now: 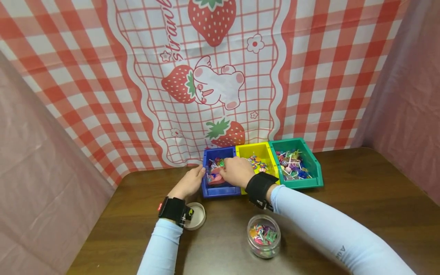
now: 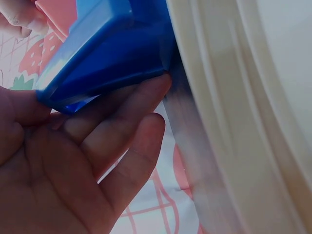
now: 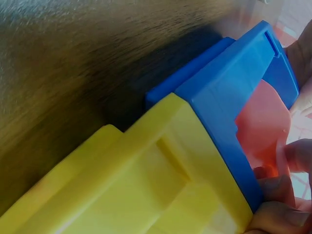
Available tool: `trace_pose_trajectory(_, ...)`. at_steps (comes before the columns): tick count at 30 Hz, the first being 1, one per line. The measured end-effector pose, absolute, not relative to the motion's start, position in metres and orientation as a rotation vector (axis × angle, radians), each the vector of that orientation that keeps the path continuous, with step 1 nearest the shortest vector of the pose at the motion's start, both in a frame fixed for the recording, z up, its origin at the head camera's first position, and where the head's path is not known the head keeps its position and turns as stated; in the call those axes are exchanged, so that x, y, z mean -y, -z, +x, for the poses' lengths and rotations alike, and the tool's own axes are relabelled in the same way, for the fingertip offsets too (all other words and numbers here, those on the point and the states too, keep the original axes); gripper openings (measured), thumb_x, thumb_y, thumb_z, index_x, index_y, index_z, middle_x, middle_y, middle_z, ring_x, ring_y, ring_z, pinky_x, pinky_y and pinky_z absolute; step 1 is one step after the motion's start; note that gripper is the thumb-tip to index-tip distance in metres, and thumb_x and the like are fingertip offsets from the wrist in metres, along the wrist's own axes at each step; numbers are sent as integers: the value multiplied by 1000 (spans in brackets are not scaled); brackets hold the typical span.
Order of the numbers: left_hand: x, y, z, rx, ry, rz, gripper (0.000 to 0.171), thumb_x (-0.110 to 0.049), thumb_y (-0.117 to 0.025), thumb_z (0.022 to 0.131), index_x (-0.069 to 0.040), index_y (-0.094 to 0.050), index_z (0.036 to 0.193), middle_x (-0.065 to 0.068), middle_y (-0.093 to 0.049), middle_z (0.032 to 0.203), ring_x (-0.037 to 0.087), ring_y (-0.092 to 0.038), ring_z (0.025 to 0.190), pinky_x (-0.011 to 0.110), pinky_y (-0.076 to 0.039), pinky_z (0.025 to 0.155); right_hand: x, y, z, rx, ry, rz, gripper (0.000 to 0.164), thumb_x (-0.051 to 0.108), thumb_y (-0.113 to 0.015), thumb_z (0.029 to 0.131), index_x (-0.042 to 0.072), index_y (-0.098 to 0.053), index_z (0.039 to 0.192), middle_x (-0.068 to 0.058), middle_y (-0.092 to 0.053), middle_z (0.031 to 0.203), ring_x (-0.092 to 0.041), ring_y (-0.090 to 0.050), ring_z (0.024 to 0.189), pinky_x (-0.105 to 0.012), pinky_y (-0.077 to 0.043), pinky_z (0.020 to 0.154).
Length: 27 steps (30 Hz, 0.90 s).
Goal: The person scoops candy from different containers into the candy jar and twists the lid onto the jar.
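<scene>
My left hand (image 1: 190,181) grips the left wall of a blue bin (image 1: 221,191), thumb at the rim and fingers along the outside in the left wrist view. Inside that bin, my right hand (image 1: 238,172) pinches a pink scoop (image 3: 265,119) by its edge or handle. Wrapped candies (image 1: 215,163) lie around the scoop; the hand hides part of them. A yellow bin (image 1: 273,162) with swirl-patterned candies adjoins the blue one, partly covered by the right hand and wrist.
A green bin (image 1: 317,173) of lollipops stands at the right end of the row. Nearer sits an uncovered clear jar (image 1: 264,253) with candies, below the right forearm. A white lid (image 1: 197,217) lies beside the left wrist. A checked strawberry cloth (image 1: 316,95) hangs behind.
</scene>
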State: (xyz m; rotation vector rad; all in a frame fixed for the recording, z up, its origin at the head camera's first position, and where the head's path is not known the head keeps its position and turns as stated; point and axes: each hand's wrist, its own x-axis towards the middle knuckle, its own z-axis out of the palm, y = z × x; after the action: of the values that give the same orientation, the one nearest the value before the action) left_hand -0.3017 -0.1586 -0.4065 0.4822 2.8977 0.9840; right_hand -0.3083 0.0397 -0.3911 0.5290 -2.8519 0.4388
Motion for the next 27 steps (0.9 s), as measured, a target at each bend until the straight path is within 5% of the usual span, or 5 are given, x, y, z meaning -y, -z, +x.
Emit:
trace_pose_trajectory(15,160,406,-303,-2871,-1033,485,47,-20,-35,109,3,-35,151,22,-42,150,36,-38,139,47,-25,115,-38,386,-310,2886,-494,431,42,41,-68,89,14,-56,59,-2,-52,58,-24,-54,56,-37,-44,50)
trace_pose_trajectory(27,159,405,-303,-2888,-992,473,50,-21,-34,110,11,-35,148,26,-39,150,37,-36,140,47,-24,115,-48,386,-319,2891,-548,340,45,46,-68,88,14,-56,59,0,-51,56,-23,-55,55,-38,-43,51)
